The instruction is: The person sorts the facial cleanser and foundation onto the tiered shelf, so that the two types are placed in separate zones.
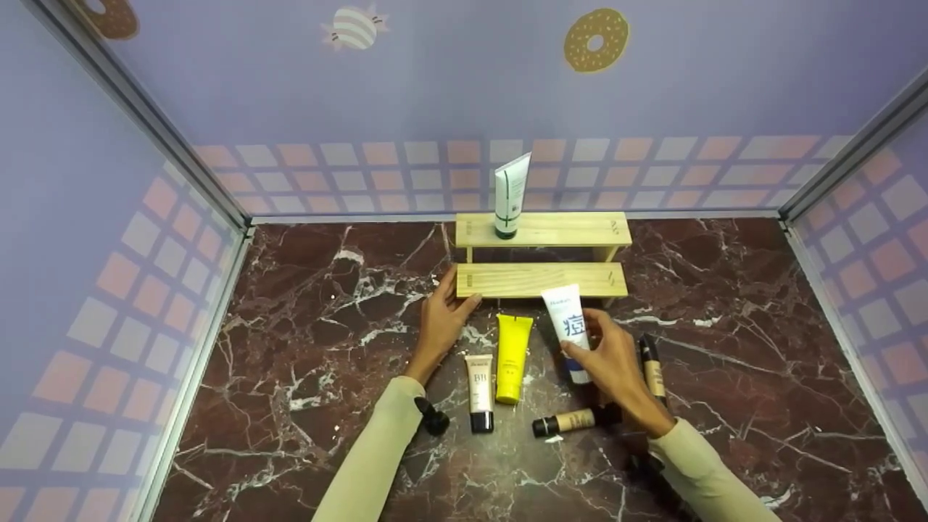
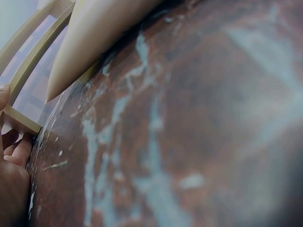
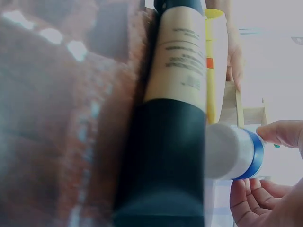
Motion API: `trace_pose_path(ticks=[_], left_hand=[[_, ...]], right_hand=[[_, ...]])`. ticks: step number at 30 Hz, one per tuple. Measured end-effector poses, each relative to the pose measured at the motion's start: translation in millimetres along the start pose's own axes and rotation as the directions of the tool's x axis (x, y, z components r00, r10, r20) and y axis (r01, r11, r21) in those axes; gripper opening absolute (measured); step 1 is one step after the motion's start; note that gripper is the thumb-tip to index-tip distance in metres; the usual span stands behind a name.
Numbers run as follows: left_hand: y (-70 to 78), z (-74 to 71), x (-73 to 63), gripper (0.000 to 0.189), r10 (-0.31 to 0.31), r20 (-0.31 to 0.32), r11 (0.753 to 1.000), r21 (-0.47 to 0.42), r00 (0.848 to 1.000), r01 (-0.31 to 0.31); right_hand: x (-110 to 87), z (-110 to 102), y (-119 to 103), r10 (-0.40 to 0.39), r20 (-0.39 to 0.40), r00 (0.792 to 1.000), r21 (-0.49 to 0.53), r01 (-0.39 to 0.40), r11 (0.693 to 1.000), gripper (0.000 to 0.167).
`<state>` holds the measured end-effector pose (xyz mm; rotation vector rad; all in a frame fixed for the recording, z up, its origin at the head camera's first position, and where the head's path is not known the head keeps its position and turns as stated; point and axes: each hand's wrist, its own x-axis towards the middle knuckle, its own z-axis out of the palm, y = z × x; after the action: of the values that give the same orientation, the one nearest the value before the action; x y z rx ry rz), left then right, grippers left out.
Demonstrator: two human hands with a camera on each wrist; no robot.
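Note:
My left hand (image 1: 440, 319) grips the left end of a two-tier wooden display stand (image 1: 536, 279), thumb at the front edge of the lower tier and fingers along its side. In my right hand (image 1: 612, 355) a white squeeze tube (image 1: 564, 308) with blue lettering and a blue band is pinched between thumb and fingers. It tilts, cap end down, just before the stand's lower tier. The right wrist view shows the tube's round white cap (image 3: 222, 151) from below. On the upper tier another white tube (image 1: 511, 196) with a dark green cap stands upright.
A yellow tube (image 1: 513, 359) and a BB cream tube (image 1: 480, 391) lie between my arms. Two beige-and-black tubes lie near my right hand, one crosswise (image 1: 573, 420), one beside the wrist (image 1: 654, 370). Patterned panels (image 1: 406, 94) enclose the marbled tabletop (image 1: 290, 348).

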<state>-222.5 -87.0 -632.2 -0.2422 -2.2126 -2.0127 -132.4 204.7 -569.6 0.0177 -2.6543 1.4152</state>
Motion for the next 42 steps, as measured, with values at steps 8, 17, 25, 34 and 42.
trace_pose_path(ticks=[8,17,25,34,42], left_hand=[[0.5,-1.4,-0.9,0.081,0.01,0.003,1.0,0.007,1.0,-0.01],[2.0,-1.2,-1.6,0.081,-0.004,0.017,1.0,0.015,1.0,0.004],[4.1,-0.7,-1.3,0.082,-0.004,0.006,1.0,0.009,1.0,0.004],[1.6,-1.8,-1.2,0.083,-0.009,0.009,1.0,0.013,1.0,0.009],[2.7,-2.7,-2.0,0.083,0.002,0.017,1.0,0.009,1.0,-0.003]], right_hand=[[14.4,-5,-12,-0.043,-0.003,0.999,0.052,0.043,0.998,0.061],[29.0,-10,-21,-0.083,-0.068,0.994,0.109,0.09,0.99,0.056],[42.5,-13,-31,-0.081,-0.098,0.992,0.174,0.097,0.98,0.053],[57.5,-17,-43,-0.118,-0.153,0.981,0.214,0.149,0.966,0.053],[70.8,-21,-54,-0.129,-0.192,0.973,0.236,0.174,0.956,0.051]])
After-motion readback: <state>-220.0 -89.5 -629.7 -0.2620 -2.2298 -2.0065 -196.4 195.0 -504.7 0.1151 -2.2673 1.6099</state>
